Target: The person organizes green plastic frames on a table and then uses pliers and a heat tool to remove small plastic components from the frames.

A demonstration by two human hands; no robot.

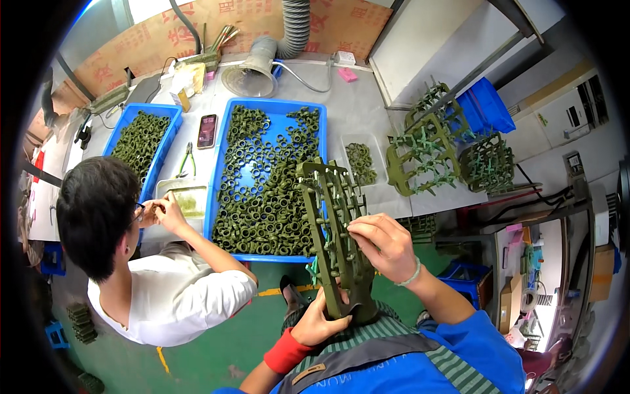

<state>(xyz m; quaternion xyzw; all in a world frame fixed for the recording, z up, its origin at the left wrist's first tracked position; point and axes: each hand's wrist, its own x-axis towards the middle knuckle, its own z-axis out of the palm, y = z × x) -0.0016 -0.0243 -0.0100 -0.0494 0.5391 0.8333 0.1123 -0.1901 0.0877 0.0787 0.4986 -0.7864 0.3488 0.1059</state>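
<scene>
My left hand (321, 322) is wrapped round the lower end of an olive-green branched frame (333, 226), which stands upright in front of my body. Rows of short pegs with pale tips stick out along its bars. On its right side my right hand (386, 248) is pinched at the pegs; anything between its fingertips is too small to make out. Beyond the frame, a blue tray (282, 123) holds a great many olive-green rings (262, 220). A small clear tray (361, 163) with more such pieces lies to the right of it.
A co-worker in a white shirt (172, 299) sits at my left, hands together over a shallow tray (191, 199). Pliers (188, 159), a phone (207, 131) and a second blue tray (164, 111) are on the table. Loaded green racks (426, 148) stand at the right. A duct hood (252, 75) is behind.
</scene>
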